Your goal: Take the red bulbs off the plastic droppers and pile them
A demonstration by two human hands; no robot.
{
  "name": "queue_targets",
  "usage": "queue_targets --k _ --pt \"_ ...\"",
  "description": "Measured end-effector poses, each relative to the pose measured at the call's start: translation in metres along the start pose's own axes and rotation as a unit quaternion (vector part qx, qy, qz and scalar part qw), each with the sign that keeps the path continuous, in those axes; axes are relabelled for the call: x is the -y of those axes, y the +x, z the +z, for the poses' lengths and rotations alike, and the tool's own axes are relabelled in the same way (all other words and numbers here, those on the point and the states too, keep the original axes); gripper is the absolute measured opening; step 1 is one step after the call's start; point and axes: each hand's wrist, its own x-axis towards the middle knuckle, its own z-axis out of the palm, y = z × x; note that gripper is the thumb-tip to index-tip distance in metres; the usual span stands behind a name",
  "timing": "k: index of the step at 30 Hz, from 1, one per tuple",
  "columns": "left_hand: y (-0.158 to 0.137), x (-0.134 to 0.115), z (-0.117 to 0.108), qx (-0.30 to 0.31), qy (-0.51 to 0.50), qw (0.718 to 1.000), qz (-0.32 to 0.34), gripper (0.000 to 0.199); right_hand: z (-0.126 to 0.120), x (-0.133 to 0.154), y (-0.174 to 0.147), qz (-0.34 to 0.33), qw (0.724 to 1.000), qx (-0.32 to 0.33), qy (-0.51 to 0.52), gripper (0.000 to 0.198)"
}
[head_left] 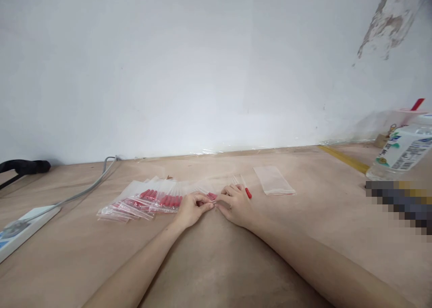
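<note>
standing here: left hand (191,207) pinches a clear bag (211,196); right hand (236,204) curls at its three o'clock, grip can't tell. filled bags (155,197) at nine. likely light, limp, slippery; best held by the six-o'clock edge.

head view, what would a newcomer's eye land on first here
Probably the fanned clear bags showing red pieces, left of centre on the table. Next, the left hand and right hand, close together at the fan's right end. Then perhaps the peeling patch high on the wall, at upper right.
</note>
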Motion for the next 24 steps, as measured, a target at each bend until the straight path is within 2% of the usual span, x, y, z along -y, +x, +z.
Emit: queue_targets --k 3,9,15,24 --pt "-0.0009 -0.0066 -0.0095 0.052 -0.001 0.998 0.024 0.019 -0.0024 0.0007 -0.0026 0.008 1.0 0.018 0.0 0.003" --pt "-0.0005 -0.0091 -0.0087 0.029 -0.004 1.0 -0.007 0.017 -0.0028 0.0 -0.0017 0.02 1.0 0.013 0.016 0.016" --pt "0.0016 -0.0063 -0.0059 0.036 -0.041 0.997 -0.045 0.018 -0.0007 0.0005 -0.0035 -0.023 1.0 0.019 0.008 0.009" --pt "0.0012 -0.0055 -0.0078 0.057 -0.034 0.997 -0.049 0.02 0.0011 0.0033 0.0005 -0.059 0.995 0.058 -0.047 0.011"
